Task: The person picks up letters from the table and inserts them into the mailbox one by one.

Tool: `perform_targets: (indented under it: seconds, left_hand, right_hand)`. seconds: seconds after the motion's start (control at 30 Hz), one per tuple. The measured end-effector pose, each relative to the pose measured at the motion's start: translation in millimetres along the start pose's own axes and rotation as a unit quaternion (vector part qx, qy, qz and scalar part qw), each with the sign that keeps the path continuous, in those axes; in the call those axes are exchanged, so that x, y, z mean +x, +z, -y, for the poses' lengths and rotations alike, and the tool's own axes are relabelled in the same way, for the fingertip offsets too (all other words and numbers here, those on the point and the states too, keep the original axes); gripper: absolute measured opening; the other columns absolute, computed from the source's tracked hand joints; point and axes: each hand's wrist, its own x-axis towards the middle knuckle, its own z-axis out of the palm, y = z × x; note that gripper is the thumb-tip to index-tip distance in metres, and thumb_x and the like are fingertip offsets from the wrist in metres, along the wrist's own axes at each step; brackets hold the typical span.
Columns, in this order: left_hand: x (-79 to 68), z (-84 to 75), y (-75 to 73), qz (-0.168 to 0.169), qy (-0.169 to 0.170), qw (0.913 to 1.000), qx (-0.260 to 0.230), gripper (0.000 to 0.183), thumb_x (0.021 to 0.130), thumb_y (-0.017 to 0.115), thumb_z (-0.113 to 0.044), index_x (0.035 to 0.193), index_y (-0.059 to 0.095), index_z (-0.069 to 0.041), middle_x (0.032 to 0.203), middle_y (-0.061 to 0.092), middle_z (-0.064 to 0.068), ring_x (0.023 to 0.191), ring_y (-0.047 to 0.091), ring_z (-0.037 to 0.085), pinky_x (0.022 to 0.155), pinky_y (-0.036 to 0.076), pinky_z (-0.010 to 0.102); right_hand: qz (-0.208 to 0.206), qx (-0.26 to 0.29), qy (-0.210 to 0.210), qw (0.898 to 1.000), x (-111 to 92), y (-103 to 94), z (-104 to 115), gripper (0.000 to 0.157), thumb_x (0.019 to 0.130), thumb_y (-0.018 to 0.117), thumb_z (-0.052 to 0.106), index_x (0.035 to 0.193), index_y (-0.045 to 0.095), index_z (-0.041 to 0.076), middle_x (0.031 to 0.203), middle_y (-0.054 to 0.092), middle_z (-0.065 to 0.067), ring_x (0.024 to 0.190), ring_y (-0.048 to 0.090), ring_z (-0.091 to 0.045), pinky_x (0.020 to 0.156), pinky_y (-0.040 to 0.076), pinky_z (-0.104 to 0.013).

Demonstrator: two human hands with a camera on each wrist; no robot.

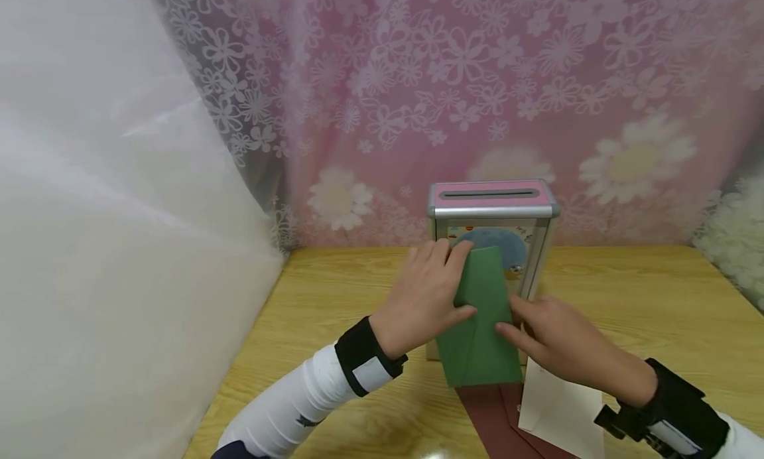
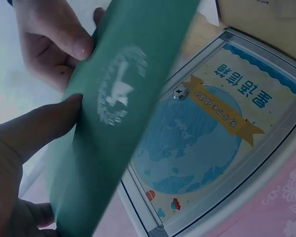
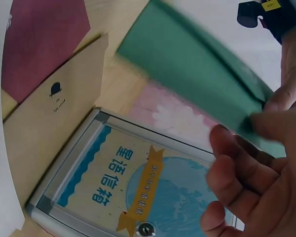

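Observation:
Both hands hold a green envelope up in front of a mailbox with a pink top and a slot. My left hand grips its left edge, thumb across the near face and fingers behind. On the opposite edge, my right hand pinches it between thumb and forefinger, the other fingers loosely bent in the right wrist view. A white printed emblem shows on the envelope's far face in the left wrist view. The mailbox front carries a blue globe picture and a small round lock.
Below the hands lie a dark red envelope and a white one on the wooden table. A tan envelope with a small black hat print is by the mailbox. A pink floral curtain hangs behind.

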Motion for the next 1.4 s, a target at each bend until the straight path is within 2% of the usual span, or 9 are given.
perform_targets:
  seconds: [0.17,0.3,0.47,0.57,0.7,0.87,0.97,1.13,1.4]
  left_hand:
    - [4.9,-1.2,0.6,-0.035,0.01,0.9993,0.009,0.083,0.076,0.071,-0.055,0.137,0.042,-0.005,0.109,0.053,0.008,0.094,0.043,0.022,0.076,0.035,0.037]
    - [8.4,1.2,-4.7,-0.084,0.006,0.9961,-0.026,0.076,0.084,0.064,-0.052,0.14,0.04,-0.007,0.115,0.052,0.009,0.101,0.043,0.023,0.077,0.036,0.039]
    - [13.7,11.9,-13.1,-0.192,-0.011,0.9767,-0.095,0.082,0.087,0.062,-0.047,0.145,0.028,-0.002,0.126,0.047,0.015,0.114,0.041,0.024,0.089,0.04,0.043]
    - [15.2,19.6,-12.1,-0.231,-0.022,0.9642,-0.13,0.075,0.091,0.059,-0.036,0.145,0.025,0.003,0.126,0.049,0.017,0.116,0.042,0.023,0.094,0.041,0.042]
    - [16.8,24.4,-2.2,-0.217,-0.039,0.9592,-0.177,0.06,0.096,0.051,-0.026,0.143,0.03,0.004,0.119,0.056,0.014,0.109,0.048,0.019,0.087,0.047,0.037]
    - [22.7,25.2,7.6,-0.163,-0.053,0.9585,-0.228,0.034,0.097,0.05,-0.023,0.124,0.053,-0.002,0.099,0.063,0.005,0.089,0.055,0.014,0.071,0.049,0.03]
    - [30.7,26.3,8.0,-0.145,-0.059,0.9511,-0.266,0.021,0.098,0.051,-0.02,0.112,0.058,-0.006,0.087,0.063,0.0,0.074,0.055,0.008,0.061,0.048,0.024]
    - [48.7,30.3,2.2,-0.152,-0.064,0.9311,-0.326,0.017,0.098,0.051,-0.012,0.112,0.056,-0.005,0.078,0.061,-0.001,0.062,0.05,0.002,0.053,0.045,0.019]
    - [79.2,42.1,-7.6,-0.177,-0.066,0.9297,-0.316,0.014,0.099,0.05,-0.01,0.111,0.052,-0.003,0.076,0.056,0.002,0.058,0.046,0.006,0.053,0.041,0.023]
  right_hand:
    - [-0.012,0.022,0.016,1.0,-1.2,-2.3,-1.9,0.011,0.092,0.063,0.019,0.102,0.058,0.017,0.062,0.05,0.014,0.05,0.043,0.003,0.045,0.042,-0.022]
    - [-0.022,0.036,0.015,0.999,1.3,-11.9,-4.5,0.014,0.093,0.062,0.014,0.106,0.057,0.015,0.063,0.048,0.012,0.05,0.042,0.0,0.046,0.041,-0.023]
    - [-0.039,0.045,0.017,0.998,8.4,-29.1,-7.7,0.02,0.094,0.06,0.012,0.114,0.056,0.013,0.074,0.057,0.01,0.053,0.045,-0.004,0.048,0.041,-0.024]
    - [-0.055,0.052,0.016,0.997,11.3,-39.5,-10.1,0.03,0.094,0.06,0.009,0.123,0.055,0.009,0.091,0.066,0.004,0.066,0.055,-0.005,0.054,0.047,-0.028]
    - [-0.088,0.057,-0.003,0.994,18.7,-52.6,-15.2,0.037,0.091,0.061,0.0,0.127,0.054,0.007,0.099,0.067,-0.001,0.077,0.059,-0.006,0.058,0.051,-0.032]
    - [-0.146,0.021,-0.048,0.988,37.2,-66.8,-20.5,0.036,0.084,0.065,-0.007,0.118,0.06,0.004,0.068,0.055,0.004,0.049,0.039,-0.005,0.045,0.036,-0.024]
    - [-0.161,0.0,-0.048,0.986,47.6,-76.2,-22.5,0.036,0.084,0.066,-0.005,0.119,0.06,0.004,0.071,0.061,0.002,0.047,0.041,-0.005,0.044,0.035,-0.024]
    - [-0.136,0.001,-0.011,0.991,59.4,-93.5,-25.4,0.042,0.093,0.061,0.005,0.133,0.052,0.009,0.092,0.068,-0.006,0.056,0.052,-0.007,0.047,0.04,-0.028]
    - [-0.144,0.022,0.007,0.989,83.6,-121.0,-28.5,0.036,0.096,0.056,0.01,0.132,0.05,0.008,0.082,0.063,-0.006,0.063,0.055,-0.012,0.053,0.043,-0.019]
